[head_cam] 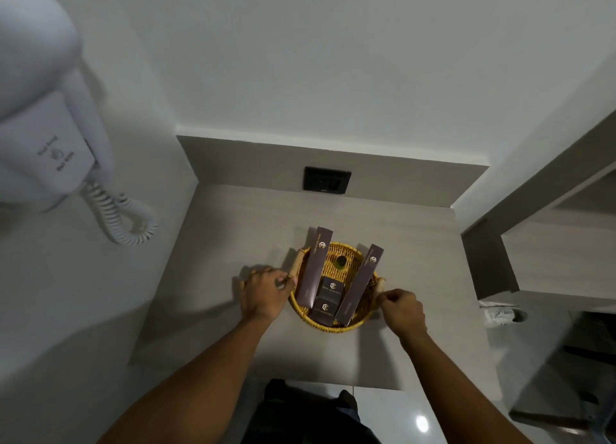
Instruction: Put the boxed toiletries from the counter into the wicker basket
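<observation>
On the grey table (213, 310), two hands flank the round wicker basket (328, 325): the left hand (265, 295) pinches its left wooden handle (295, 266), and the right hand (401, 310) pinches the right handle (380, 283). Inside the basket lie four dark boxes: two long boxes (315, 265) (360, 283) leaning over the far rim, and two small boxes (330, 288) (322, 311) between them. One black socket (326, 180) sits on the far wall.

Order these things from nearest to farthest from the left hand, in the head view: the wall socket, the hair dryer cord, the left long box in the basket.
From the left hand:
1. Left long box, just right of the hand, leaning in the wicker basket.
2. Wall socket, up on the back wall.
3. Hair dryer cord, far left on the side wall.
</observation>
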`<control>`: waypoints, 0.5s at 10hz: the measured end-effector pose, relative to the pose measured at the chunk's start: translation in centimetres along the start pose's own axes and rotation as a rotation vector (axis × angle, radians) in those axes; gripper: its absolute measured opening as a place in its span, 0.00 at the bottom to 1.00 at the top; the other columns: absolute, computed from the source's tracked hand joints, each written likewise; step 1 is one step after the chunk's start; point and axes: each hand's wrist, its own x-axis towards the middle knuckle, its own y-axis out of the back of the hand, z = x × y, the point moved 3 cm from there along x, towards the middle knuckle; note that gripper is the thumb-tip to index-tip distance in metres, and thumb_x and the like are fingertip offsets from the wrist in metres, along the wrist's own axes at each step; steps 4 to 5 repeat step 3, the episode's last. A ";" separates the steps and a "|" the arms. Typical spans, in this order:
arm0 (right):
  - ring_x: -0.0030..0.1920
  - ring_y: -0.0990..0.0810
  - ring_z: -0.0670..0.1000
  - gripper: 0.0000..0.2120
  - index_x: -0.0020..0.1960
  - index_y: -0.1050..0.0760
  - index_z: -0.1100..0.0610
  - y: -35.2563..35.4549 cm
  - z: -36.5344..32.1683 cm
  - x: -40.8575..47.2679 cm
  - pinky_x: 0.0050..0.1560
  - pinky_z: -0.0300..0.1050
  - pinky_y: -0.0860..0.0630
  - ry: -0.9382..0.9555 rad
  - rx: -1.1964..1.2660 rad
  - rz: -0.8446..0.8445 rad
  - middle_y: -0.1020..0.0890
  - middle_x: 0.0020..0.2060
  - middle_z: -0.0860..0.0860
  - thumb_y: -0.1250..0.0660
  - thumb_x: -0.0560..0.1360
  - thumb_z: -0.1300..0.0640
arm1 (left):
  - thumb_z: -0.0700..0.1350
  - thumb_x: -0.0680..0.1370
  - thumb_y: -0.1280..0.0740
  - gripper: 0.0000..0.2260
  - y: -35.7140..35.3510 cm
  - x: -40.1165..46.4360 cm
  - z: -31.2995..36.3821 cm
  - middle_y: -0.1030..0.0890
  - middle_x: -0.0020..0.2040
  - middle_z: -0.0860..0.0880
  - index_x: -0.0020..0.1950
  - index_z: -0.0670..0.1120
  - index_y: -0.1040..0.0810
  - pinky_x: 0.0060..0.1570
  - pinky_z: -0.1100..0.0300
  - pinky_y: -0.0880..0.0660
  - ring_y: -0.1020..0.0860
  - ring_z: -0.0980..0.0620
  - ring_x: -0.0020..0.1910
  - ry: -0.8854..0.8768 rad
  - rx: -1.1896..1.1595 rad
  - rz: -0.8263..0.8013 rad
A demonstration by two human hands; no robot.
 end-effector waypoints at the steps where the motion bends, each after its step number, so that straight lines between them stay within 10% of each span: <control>1: 0.42 0.19 0.57 0.09 0.48 0.17 0.54 0.6 -1.0 0.8 0.45 0.52 0.21 0.029 0.004 0.009 0.16 0.43 0.56 0.35 0.74 0.53 | 0.58 0.79 0.32 0.12 0.0 -1.0 0.3 0.16 0.51 0.52 0.52 0.51 0.16 0.46 0.58 0.43 0.25 0.52 0.51 0.017 -0.029 0.009; 5: 0.44 0.22 0.56 0.14 0.52 0.19 0.56 0.9 -0.8 1.0 0.43 0.47 0.27 0.074 0.025 0.050 0.17 0.45 0.55 0.36 0.76 0.47 | 0.61 0.78 0.34 0.15 0.5 -1.0 0.3 0.16 0.53 0.52 0.53 0.53 0.16 0.48 0.57 0.43 0.25 0.50 0.55 -0.012 -0.013 0.020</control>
